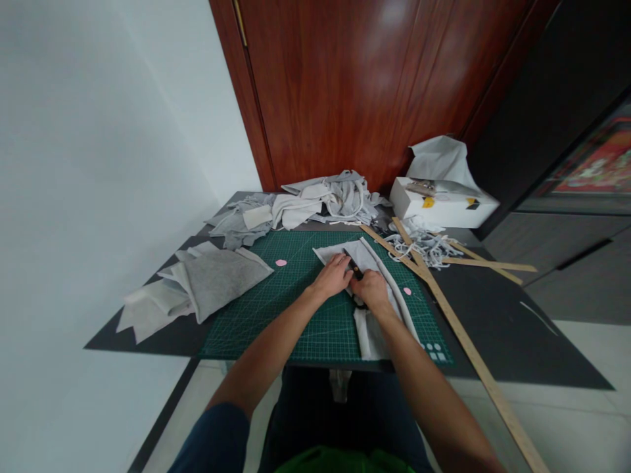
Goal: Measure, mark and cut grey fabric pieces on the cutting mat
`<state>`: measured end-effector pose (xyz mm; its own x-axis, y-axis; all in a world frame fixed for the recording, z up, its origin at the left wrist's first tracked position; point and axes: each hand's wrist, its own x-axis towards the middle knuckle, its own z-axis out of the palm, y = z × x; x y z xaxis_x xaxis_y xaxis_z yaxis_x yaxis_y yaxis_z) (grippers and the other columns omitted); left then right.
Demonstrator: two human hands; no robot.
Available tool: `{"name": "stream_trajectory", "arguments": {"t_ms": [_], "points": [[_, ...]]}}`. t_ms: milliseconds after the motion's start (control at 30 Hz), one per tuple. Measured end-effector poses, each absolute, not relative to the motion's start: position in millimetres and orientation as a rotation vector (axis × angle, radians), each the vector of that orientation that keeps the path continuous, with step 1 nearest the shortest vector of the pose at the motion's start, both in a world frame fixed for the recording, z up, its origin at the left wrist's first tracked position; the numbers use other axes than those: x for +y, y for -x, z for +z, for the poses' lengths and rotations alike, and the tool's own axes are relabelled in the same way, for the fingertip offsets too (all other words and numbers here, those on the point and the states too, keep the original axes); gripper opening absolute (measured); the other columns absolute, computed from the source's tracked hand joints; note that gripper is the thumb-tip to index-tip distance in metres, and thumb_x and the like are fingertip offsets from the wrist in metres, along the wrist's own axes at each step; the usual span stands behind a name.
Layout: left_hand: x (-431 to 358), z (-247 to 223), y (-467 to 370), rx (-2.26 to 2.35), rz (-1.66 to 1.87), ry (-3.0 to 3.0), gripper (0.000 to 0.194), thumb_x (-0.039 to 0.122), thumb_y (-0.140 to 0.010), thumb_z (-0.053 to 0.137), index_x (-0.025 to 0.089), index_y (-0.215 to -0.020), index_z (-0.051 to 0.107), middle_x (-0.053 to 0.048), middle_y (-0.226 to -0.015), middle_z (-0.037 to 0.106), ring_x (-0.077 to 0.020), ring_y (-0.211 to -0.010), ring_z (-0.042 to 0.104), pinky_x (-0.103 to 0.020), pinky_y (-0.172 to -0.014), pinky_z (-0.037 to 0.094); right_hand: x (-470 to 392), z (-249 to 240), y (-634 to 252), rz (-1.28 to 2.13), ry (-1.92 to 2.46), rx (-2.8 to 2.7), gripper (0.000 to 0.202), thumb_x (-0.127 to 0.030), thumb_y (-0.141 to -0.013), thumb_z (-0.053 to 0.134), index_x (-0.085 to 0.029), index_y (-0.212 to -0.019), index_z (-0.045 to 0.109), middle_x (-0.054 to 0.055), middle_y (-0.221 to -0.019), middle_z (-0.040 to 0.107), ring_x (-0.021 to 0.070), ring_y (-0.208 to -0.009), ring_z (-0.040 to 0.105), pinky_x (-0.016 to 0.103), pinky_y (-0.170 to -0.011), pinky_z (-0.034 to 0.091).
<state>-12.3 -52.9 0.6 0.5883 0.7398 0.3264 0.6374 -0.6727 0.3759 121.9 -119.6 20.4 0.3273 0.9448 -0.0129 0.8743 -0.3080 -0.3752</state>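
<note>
A piece of light grey fabric [371,259] lies on a green cutting mat [276,309], with a raised, folded-looking strip along its right side. My right hand [371,290] is closed round the dark handles of a pair of scissors [355,267], whose blades point away from me over the fabric. Just left of the blades, my left hand [334,276] has its fingers bent together on the fabric's left part, close to the scissors. The fingertips are partly hidden, and I cannot make out exactly where the blades meet the cloth.
Grey fabric pieces [224,279] lie at the left, and a heap of cloth [320,200] at the back. Wooden rulers [458,322] cross on the right beside tangled white strips [428,249]. A white box [419,205] stands behind. Small pink pieces [280,263] lie on the mat.
</note>
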Motion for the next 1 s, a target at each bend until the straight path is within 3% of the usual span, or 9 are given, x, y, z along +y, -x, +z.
{"name": "stream_trajectory", "arguments": {"t_ms": [167, 300, 400, 467, 567, 733, 833, 933, 1000], "points": [[-50, -6, 10, 1.213, 0.404, -2.558, 0.072, 0.031, -0.094, 0.059, 0.010, -0.159, 0.036, -0.021, -0.167, 0.038, -0.0322, -0.157, 0.034, -0.048, -0.130, 0.029, -125, 21, -135, 0.318, 2.311, -1.503, 0.048, -0.044, -0.092, 0.068, -0.002, -0.113, 0.078, 0.028, -0.111, 0.077, 0.0332, -0.107, 0.077, 0.031, -0.087, 0.056], [-67, 8, 12, 1.430, 0.134, -2.584, 0.064, 0.049, -0.098, 0.052, 0.023, -0.156, 0.048, -0.013, -0.169, 0.039, -0.0388, -0.157, 0.032, -0.056, -0.128, 0.026, -128, 28, -139, 0.258, 2.299, -1.475, 0.040, -0.037, -0.096, 0.064, -0.002, -0.112, 0.077, 0.028, -0.109, 0.078, 0.0310, -0.104, 0.078, 0.029, -0.085, 0.056], [-83, 28, 9, 1.719, 0.013, -2.516, 0.072, 0.061, -0.094, 0.055, 0.011, -0.146, 0.061, -0.025, -0.157, 0.053, -0.0474, -0.146, 0.046, -0.058, -0.116, 0.041, -132, 34, -138, 0.253, 2.286, -1.475, 0.041, -0.038, -0.099, 0.061, -0.002, -0.110, 0.078, 0.028, -0.109, 0.078, 0.0322, -0.104, 0.078, 0.031, -0.087, 0.056], [-90, 41, 6, 1.815, -0.127, -2.426, 0.063, 0.059, -0.094, 0.057, 0.009, -0.128, 0.074, -0.027, -0.136, 0.068, -0.0444, -0.130, 0.062, -0.052, -0.106, 0.049, -134, 37, -136, 0.258, 2.282, -1.481, 0.042, -0.039, -0.100, 0.061, -0.003, -0.111, 0.078, 0.028, -0.109, 0.078, 0.0326, -0.105, 0.078, 0.032, -0.088, 0.056], [-94, 52, 5, 1.858, -0.079, -2.417, 0.050, 0.050, -0.100, 0.052, 0.011, -0.115, 0.080, -0.023, -0.114, 0.078, -0.0379, -0.114, 0.072, -0.047, -0.097, 0.054, -137, 41, -133, 0.298, 2.296, -1.482, 0.044, -0.040, -0.102, 0.057, -0.003, -0.110, 0.079, 0.028, -0.108, 0.079, 0.0331, -0.105, 0.078, 0.032, -0.086, 0.057], [-85, 44, 7, 1.384, 0.103, -2.819, 0.034, 0.030, -0.098, 0.055, 0.010, -0.111, 0.080, -0.020, -0.120, 0.076, -0.0318, -0.125, 0.065, -0.041, -0.114, 0.046, -140, 38, -129, 0.300, 2.353, -1.476, 0.051, -0.044, -0.104, 0.052, 0.000, -0.113, 0.078, 0.030, -0.111, 0.078, 0.0345, -0.109, 0.077, 0.033, -0.087, 0.057], [-80, 29, 10, 1.059, 0.108, -2.823, 0.042, 0.031, -0.098, 0.055, 0.016, -0.133, 0.070, -0.013, -0.143, 0.068, -0.0249, -0.138, 0.057, -0.035, -0.122, 0.038, -142, 36, -130, 0.313, 2.378, -1.459, 0.053, -0.044, -0.104, 0.051, 0.000, -0.113, 0.078, 0.030, -0.110, 0.078, 0.0340, -0.109, 0.077, 0.033, -0.088, 0.056], [-76, 16, 17, 1.097, 0.069, -2.743, 0.061, 0.046, -0.097, 0.056, 0.025, -0.155, 0.051, -0.008, -0.169, 0.042, -0.0282, -0.157, 0.035, -0.045, -0.131, 0.025, -144, 36, -132, 0.360, 2.384, -1.446, 0.053, -0.044, -0.104, 0.050, 0.000, -0.113, 0.078, 0.030, -0.109, 0.078, 0.0350, -0.107, 0.078, 0.035, -0.087, 0.056], [-73, 11, 21, 1.174, 0.002, -2.671, 0.078, 0.059, -0.093, 0.060, 0.029, -0.162, 0.041, -0.008, -0.175, 0.030, -0.0334, -0.163, 0.022, -0.054, -0.132, 0.017, -145, 38, -134, 0.382, 2.375, -1.450, 0.051, -0.042, -0.103, 0.050, -0.001, -0.112, 0.079, 0.029, -0.107, 0.078, 0.0345, -0.107, 0.078, 0.034, -0.087, 0.056]]}}
